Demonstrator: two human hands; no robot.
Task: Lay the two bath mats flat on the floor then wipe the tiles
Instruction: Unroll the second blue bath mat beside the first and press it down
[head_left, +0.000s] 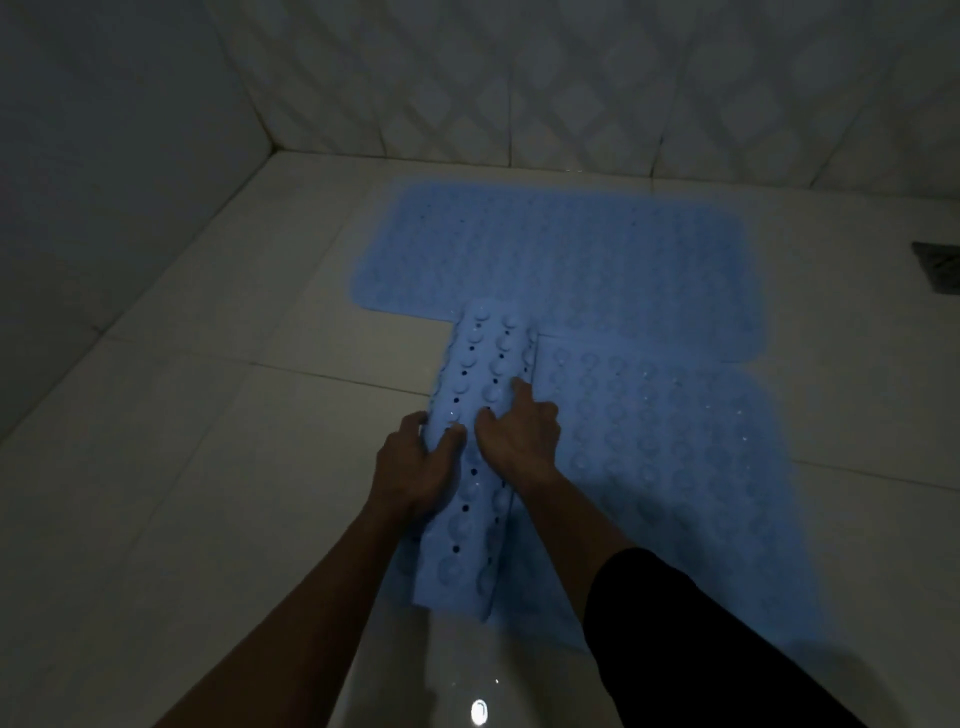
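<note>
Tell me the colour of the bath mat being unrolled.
Light blue bath mat, with dark holes on its roll, head view.

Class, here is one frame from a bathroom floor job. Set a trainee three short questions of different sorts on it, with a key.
1. True or false: the far mat lies flat on the floor.
2. Which part of the near mat is not yet flat? A. its left side B. its right side
3. Fill in: the rolled part lies under the left hand and the ____ hand.

Key: 1 true; 2 A; 3 right
</note>
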